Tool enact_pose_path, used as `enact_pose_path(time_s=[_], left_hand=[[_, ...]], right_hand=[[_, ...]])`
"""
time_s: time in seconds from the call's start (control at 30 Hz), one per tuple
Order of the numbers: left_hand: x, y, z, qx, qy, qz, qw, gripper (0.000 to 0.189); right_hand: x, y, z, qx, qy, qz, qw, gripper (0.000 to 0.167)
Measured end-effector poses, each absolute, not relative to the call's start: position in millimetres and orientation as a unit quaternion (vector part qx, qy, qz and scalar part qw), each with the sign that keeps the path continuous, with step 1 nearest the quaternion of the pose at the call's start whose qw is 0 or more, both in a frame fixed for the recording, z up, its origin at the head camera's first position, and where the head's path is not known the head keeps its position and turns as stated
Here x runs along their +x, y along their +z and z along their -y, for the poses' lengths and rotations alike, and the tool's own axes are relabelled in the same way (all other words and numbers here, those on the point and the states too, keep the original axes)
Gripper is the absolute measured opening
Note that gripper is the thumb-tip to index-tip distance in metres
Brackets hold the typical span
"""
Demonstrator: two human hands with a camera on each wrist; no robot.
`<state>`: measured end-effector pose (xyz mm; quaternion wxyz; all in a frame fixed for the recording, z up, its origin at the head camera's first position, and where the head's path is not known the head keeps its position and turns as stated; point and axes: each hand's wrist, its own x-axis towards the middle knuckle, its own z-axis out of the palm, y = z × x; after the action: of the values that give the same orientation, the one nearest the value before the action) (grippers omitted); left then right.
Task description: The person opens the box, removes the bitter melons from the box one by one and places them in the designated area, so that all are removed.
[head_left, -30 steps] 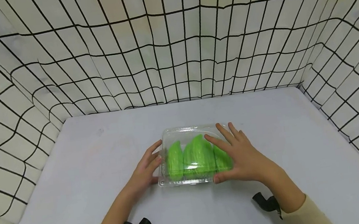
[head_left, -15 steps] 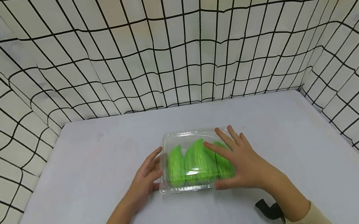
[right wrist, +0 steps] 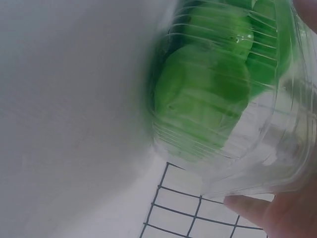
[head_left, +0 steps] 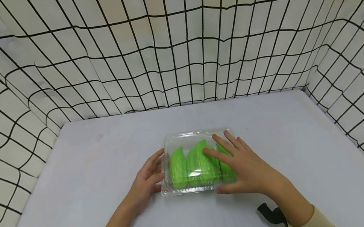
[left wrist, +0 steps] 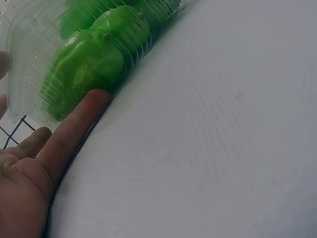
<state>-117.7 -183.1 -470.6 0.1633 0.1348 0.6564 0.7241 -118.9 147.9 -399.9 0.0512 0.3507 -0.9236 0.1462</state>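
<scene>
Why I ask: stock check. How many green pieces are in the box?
3 at least: left piece, middle piece, right piece partly behind the right hand; more may be hidden.

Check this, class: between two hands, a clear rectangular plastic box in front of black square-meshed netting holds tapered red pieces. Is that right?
No: the tapered pieces inside the clear rectangular plastic box are bright green, not red, as the head view shows. The rest stands.
</scene>
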Motion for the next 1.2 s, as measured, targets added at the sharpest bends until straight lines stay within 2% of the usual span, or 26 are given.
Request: enact_pose_path(time_s=[0.5, 0.9, 1.2], left_hand=[[-116.7, -464.1, 188.2, 0.138, 0.716, -0.669, 0.144, 0.066], [-116.7, -465.6, 187.8, 0.137, 0.724, -0.660, 0.147, 0.068], [-117.2, -470.5, 184.4, 0.149, 0.738, -0.641, 0.152, 0.069]], right_hand=[[-124.1, -392.3, -146.1, 0.371, 0.170, 0.912, 0.041, 0.088], [-122.4, -386.6, -153.1, 0.406, 0.159, 0.900, 0.027, 0.079], [-112.8, -387.2, -156.9, 0.406, 0.178, 0.896, -0.007, 0.086]])
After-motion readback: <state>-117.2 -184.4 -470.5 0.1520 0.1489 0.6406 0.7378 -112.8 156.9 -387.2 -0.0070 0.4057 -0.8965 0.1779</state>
